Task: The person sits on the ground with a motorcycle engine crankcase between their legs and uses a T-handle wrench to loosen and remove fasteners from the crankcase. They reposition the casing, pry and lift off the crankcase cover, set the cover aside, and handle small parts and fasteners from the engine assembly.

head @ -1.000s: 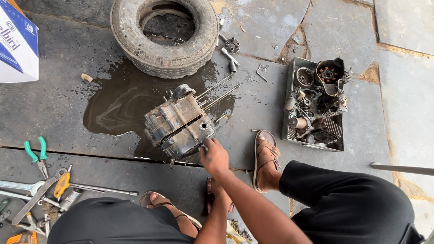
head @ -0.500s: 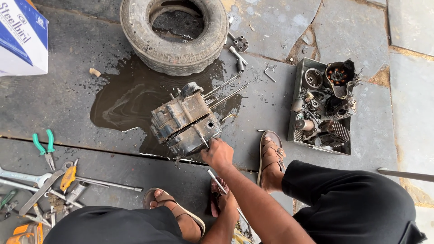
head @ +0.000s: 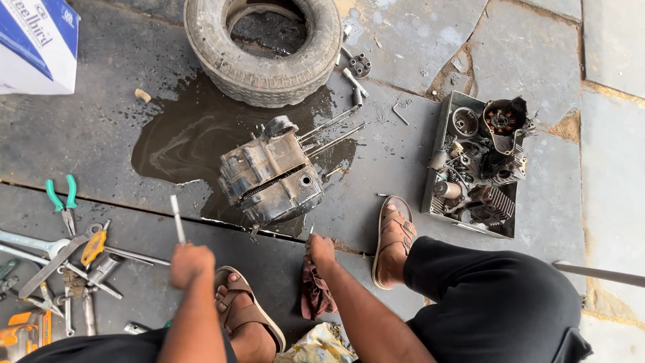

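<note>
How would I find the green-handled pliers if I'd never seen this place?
Start at the old tyre at the top, then look down and left across the dark wet floor to the heap of tools at the left edge. The pliers lie just above that heap, the only tool with bright green handles.

Counts, quick:

- 2 hands: left hand [head: 190, 264] w/ 1 thin metal rod [head: 177, 220] gripped; right hand [head: 320, 249] on 1 dark red rag [head: 314, 296].
- 1 engine case [head: 272, 176], w/ 2 long studs [head: 330, 132] sticking out.
- 1 worn tyre [head: 263, 46].
- 1 dark puddle [head: 176, 144] on floor.
- 1 metal tray [head: 445, 122] of parts; pieces inside too jumbled to count.
- 1 white-and-blue box [head: 37, 44].
- 1 pr green-handled pliers [head: 62, 202].
- 1 yellow-handled tool [head: 94, 246].
- 1 orange power tool [head: 25, 333], partly cut off.
- Spanners etc. at lower left: approx. several, overlap too much to count.
- 2 sandalled feet [head: 395, 236].
</note>
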